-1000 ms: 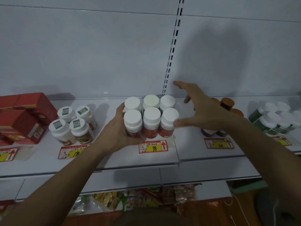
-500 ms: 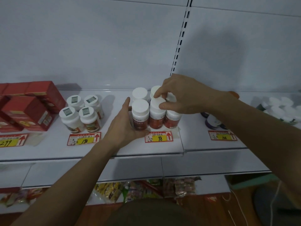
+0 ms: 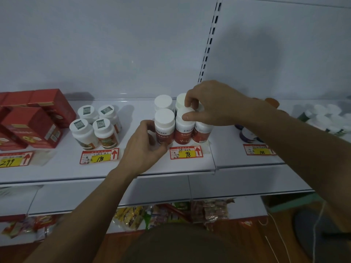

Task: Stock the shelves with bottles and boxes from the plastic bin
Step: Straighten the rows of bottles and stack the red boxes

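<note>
Several red-labelled bottles with white caps stand in a tight cluster on the white shelf (image 3: 62,168), behind the "98" price tag (image 3: 186,152). My left hand (image 3: 144,147) curls against the left side of the front-left bottle (image 3: 164,122), thumb at its base. My right hand (image 3: 214,105) comes from above and pinches the cap of the front-middle bottle (image 3: 183,134) between thumb and forefinger. A front-right bottle (image 3: 202,132) is partly hidden under that hand. The plastic bin is out of view.
Red boxes (image 3: 34,120) fill the shelf's left end, with white bottles with sealed lids (image 3: 95,126) beside them. Dark bottles (image 3: 247,134) and green bottles (image 3: 326,120) stand to the right. Snack packets (image 3: 171,211) lie on the lower shelf. A slotted upright (image 3: 209,44) runs up the back panel.
My right hand came down from open beside the cluster onto the front-middle cap. My left hand slid from cupping the cluster's left side to the front-left bottle's base.
</note>
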Tool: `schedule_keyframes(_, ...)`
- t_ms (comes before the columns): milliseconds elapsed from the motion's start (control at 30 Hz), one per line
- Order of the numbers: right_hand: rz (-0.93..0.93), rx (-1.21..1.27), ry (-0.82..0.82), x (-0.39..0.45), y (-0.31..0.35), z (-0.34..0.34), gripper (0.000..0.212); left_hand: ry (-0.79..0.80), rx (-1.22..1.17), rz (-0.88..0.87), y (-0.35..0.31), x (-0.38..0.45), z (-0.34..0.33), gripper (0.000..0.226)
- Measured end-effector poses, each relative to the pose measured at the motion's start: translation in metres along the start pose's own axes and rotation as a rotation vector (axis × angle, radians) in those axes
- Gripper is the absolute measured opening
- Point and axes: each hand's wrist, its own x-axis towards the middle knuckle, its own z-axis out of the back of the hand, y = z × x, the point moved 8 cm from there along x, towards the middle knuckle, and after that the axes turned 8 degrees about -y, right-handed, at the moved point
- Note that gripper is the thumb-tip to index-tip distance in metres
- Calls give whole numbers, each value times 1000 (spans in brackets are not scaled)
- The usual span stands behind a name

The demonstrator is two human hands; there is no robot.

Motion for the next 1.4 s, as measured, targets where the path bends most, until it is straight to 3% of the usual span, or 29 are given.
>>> schedule_keyframes(200, -90, 67, -143, -15, -17, 19, 37, 3, 28, -20, 2, 1, -3, 59)
schedule_keyframes(400, -141, 56, -48, -29, -34, 7, 52, -11, 47, -34, 2, 1, -3, 56)
schedule_keyframes(1200, -50, 209, 8, -36, -35, 10, 35, -45, 79, 7, -9, -2, 2, 57)
schedule_keyframes(1400, 36, 193, -152, -26, -12, 25, 37, -51, 85, 8, -8, -2, 3, 57)
